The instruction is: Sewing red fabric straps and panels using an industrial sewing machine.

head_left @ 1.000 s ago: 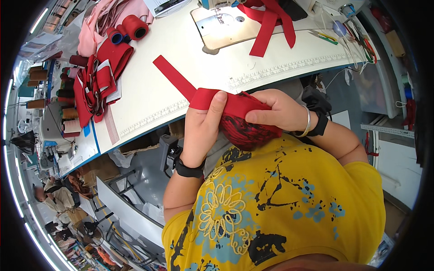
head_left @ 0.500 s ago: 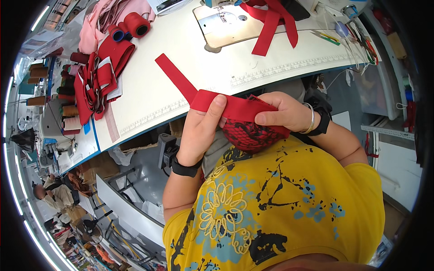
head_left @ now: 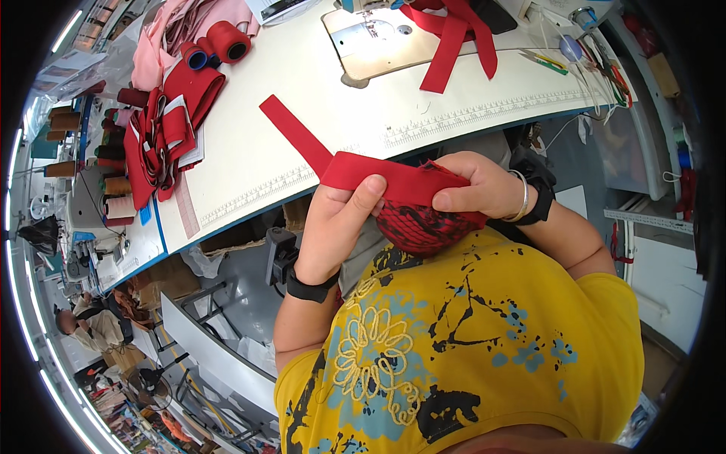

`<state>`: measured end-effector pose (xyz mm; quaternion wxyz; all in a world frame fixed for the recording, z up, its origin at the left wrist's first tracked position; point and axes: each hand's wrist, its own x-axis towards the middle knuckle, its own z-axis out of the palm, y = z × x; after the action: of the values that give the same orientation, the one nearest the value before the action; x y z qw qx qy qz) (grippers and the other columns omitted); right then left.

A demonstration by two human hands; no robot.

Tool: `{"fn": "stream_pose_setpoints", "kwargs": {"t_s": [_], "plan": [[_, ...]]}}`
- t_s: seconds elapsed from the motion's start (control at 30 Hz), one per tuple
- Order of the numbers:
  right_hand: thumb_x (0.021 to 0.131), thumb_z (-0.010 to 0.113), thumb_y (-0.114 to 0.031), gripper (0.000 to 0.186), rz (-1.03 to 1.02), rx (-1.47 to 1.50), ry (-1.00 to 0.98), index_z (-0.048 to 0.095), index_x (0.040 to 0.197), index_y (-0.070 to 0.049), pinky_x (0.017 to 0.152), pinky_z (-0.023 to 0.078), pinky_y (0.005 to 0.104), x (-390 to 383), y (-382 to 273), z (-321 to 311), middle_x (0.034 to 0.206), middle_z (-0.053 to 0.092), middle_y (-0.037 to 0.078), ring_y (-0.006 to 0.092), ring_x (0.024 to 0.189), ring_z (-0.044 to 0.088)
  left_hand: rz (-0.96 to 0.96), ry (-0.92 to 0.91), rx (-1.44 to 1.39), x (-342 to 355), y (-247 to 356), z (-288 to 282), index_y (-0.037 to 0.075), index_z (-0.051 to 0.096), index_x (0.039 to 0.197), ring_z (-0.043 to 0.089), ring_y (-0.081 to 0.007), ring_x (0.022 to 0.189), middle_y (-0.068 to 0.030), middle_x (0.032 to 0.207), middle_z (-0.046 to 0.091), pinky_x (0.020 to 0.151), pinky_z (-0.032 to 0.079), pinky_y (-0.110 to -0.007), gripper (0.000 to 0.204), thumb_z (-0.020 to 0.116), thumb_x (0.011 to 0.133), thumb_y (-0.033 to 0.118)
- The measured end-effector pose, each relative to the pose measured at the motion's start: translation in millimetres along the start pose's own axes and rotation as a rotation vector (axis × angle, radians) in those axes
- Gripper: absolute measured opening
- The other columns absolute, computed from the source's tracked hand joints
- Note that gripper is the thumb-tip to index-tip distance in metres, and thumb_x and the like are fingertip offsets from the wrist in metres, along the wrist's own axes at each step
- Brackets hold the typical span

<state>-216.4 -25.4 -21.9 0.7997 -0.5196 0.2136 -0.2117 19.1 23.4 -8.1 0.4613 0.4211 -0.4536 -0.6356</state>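
A person in a yellow patterned shirt is working a red fabric strip (head_left: 378, 178) at the near edge of a white sewing table (head_left: 302, 98), holding it just above the lap rather than on the tabletop. The left hand (head_left: 340, 227) is pinching the strip between thumb and curled fingers, while the right hand (head_left: 476, 189) is closing over its other end, thumb underneath and fingers pressing from above, over a bunched red-and-black patterned cloth (head_left: 423, 231). The strip's free tail is angling up and left across the table surface, well apart from the sewing machine plate (head_left: 378, 41), where another red strap (head_left: 450, 38) is lying draped. A heap of red cut pieces (head_left: 162, 132) and thread spools (head_left: 219, 49) are sitting at the table's far left. The risk from here looks like slippage: with the strip held in the air between two grips, a loosening pinch could be letting the fold shift or the tail drag off the table edge.
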Motion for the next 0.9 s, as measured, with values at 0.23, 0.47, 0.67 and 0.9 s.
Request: {"fn": "stream_pose_setpoints", "kwargs": {"t_s": [0.23,0.47,0.67,0.9], "plan": [[0.094,0.067,-0.019,0.041,-0.016,0.049,-0.009,0.058,0.127,0.002,0.093,0.047,0.0271,-0.9,0.0,3.1,0.116,0.065,0.002,0.0079,0.104,0.056,0.027,-0.022,-0.012,-2.0,-1.8,-0.3,0.002,0.061,0.11,0.052,-0.0057,0.078,0.001,0.091,0.062,0.07,0.043,-0.022,0.026,0.057,0.101,0.027],[0.095,0.067,-0.024,0.041,0.036,-0.008,0.056,0.06,0.125,0.003,0.092,0.047,0.0258,6.8,2.2,9.0,0.115,0.065,0.002,0.0072,0.103,0.057,0.004,-0.103,0.201,-1.1,-2.9,13.0,-0.002,0.061,0.117,0.059,-0.0103,0.099,-0.0036,0.106,0.065,0.084,0.049,-0.026,0.027,0.061,0.099,0.018],[0.095,0.067,-0.029,0.043,0.01,0.021,0.084,0.06,0.123,0.003,0.089,0.049,0.0251,3.3,3.5,7.9,0.112,0.066,0.002,0.0065,0.101,0.058,-0.009,-0.058,-0.117,2.5,-5.7,5.1,-0.002,0.057,0.122,0.061,-0.0126,0.102,-0.0065,0.111,0.066,0.09,0.049,-0.028,0.032,0.057,0.101,0.022],[0.096,0.066,-0.026,0.042,-0.122,-0.224,-0.085,0.058,0.126,0.002,0.089,0.048,0.0258,-4.5,-0.3,-2.2,0.113,0.066,0.001,0.0072,0.101,0.058,-0.06,-0.171,-0.516,-5.6,-15.4,12.2,-0.001,0.056,0.125,0.061,-0.0165,0.109,-0.0104,0.119,0.065,0.096,0.047,-0.032,0.043,0.051,0.103,0.035]]}}
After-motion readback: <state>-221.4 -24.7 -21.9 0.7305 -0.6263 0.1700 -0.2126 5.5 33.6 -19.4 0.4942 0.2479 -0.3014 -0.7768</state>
